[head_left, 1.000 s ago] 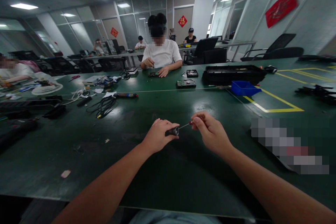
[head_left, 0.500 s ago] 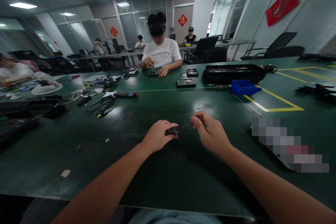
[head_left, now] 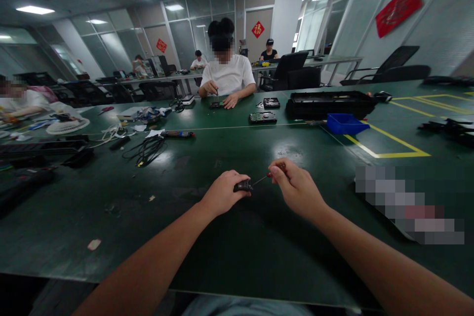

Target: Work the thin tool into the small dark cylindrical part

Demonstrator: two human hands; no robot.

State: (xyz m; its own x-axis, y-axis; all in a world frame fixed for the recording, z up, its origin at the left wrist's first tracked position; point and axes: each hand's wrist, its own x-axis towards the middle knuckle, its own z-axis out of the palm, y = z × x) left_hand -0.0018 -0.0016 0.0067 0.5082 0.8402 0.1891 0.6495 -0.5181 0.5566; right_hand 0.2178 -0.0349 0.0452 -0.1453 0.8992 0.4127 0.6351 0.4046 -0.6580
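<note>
Barely any motion since a second ago: both hands have drifted slightly lower in view and the gap between them has closed a little; same grips as before.

Green desk fills most of the view, yellow tape lines on its right part. Long black tray sits at the far right side, blue bin just in front of it. A person in a white shirt sits across the desk, hands on a small black part. Two hard drives lie near that person, well apart from my hands. Cable bundle lies at far left-centre, with a dark screwdriver-like tool just beyond it.

Left hand hovers above the desk near centre, fingers wrapped shut around a short black handle, whose metal-ringed end pokes out toward the right. Right hand is just beside it, fingers pinched on a thin bit with a reddish end at the fingertips. Bit runs from the pinch down-left to the handle's end; looks like it meets the socket, but too small to say if it's seated.
</note>
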